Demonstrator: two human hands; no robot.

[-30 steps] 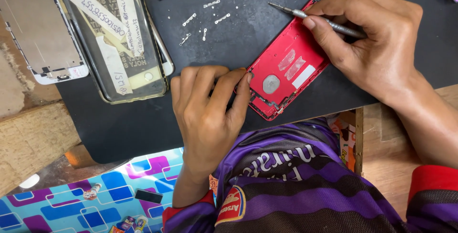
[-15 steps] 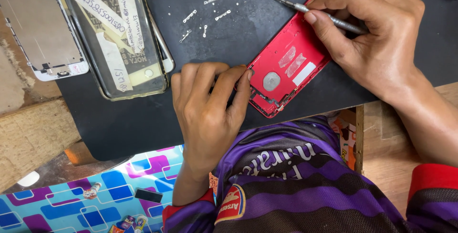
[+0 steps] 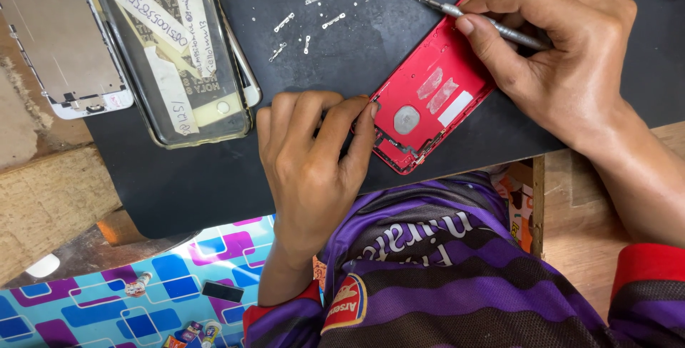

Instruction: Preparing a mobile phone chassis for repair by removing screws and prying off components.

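Right hand (image 3: pixel 564 63) grips the screwdriver (image 3: pixel 479 20), tip now lifted past the red phone housing (image 3: pixel 428 88) edge; left hand (image 3: pixel 314 162) still pins housing to black mat (image 3: pixel 178 177), fingers pressing.

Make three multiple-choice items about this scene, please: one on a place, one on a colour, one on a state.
1. Where does the red phone housing lie?
A. on the black mat
B. on the bare wood
C. on the person's lap

2. What colour is the inside of the opened housing?
A. silver
B. red
C. blue

3. What does the right hand do with the thin metal screwdriver?
A. leaves it lying on the mat
B. holds it in a grip between thumb and fingers
C. passes it to the left hand

Answers:
1 A, the dark mat shows all around the housing.
2 B, its open inner face is red.
3 B, the fingers wrap the shaft and the tip points free.
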